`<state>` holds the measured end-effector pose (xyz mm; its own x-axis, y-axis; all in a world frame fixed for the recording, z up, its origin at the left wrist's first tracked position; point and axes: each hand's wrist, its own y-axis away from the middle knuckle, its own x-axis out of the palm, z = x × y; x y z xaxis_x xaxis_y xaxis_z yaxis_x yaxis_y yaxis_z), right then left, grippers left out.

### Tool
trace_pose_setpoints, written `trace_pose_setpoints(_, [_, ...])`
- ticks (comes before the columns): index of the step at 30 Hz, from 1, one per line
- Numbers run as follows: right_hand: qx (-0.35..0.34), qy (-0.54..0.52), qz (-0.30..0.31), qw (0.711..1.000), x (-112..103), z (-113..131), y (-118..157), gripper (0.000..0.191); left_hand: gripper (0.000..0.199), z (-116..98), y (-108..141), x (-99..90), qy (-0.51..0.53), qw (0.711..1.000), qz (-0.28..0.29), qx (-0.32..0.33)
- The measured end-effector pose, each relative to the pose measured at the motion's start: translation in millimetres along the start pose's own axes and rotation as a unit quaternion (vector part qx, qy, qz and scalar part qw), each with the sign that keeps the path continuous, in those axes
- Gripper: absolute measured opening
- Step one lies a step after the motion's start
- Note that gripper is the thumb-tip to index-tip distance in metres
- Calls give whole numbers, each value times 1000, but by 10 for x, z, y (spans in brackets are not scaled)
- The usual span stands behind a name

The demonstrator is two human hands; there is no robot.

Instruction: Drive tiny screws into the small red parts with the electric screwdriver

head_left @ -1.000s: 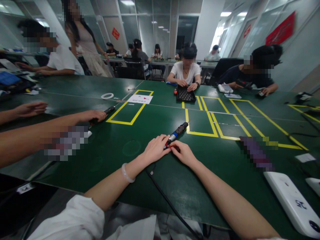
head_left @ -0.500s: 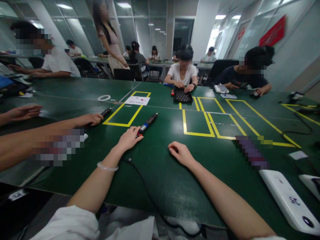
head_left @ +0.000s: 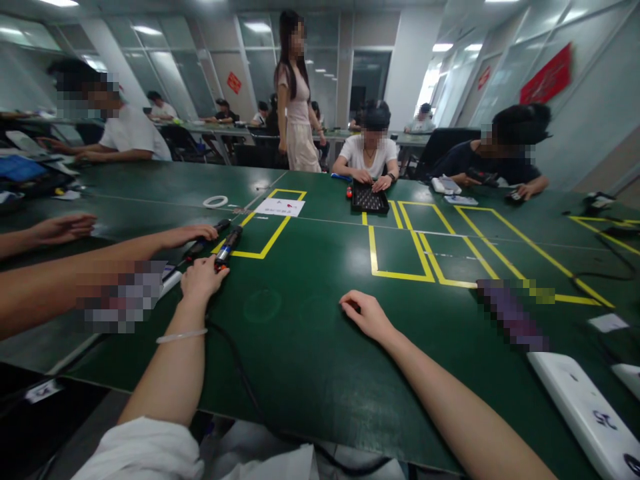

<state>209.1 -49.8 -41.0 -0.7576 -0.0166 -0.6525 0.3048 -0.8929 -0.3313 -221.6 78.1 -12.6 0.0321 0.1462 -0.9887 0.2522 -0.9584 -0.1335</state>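
My left hand (head_left: 203, 283) is closed around the back end of a black electric screwdriver (head_left: 230, 245) with a blue-silver band. The screwdriver lies along the green table, front end pointing away, near a yellow tape rectangle (head_left: 257, 255). From my left hand a black cord (head_left: 237, 360) runs down over the table's near edge. Loosely curled, my right hand (head_left: 369, 317) rests on the tabletop with nothing seen in it. Just left of my screwdriver, a neighbour's hand (head_left: 195, 233) rests at another dark tool (head_left: 203, 248).
A printed paper (head_left: 280, 207) and white ring (head_left: 215, 201) lie farther off. Across the table, a person handles a black tray (head_left: 369, 198). Beyond my right hand are more yellow tape outlines (head_left: 403, 274). A white device (head_left: 585, 400) lies at right.
My left hand has carried the screwdriver leftward, close to the neighbour's tool. My right hand stays in place. In the background, a standing person has moved rightward.
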Motion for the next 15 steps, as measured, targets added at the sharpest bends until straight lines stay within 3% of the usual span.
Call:
trace_pose_setpoints(9, [-6,-2,4,1000,20,-36,-9,12,55,-101,92,-47,1,999,-46,0])
trace_pose_setpoints(15, [-7,-1,5,1000,40,-54,-11,11,47,-114,94,-50,39,997,-49,-49])
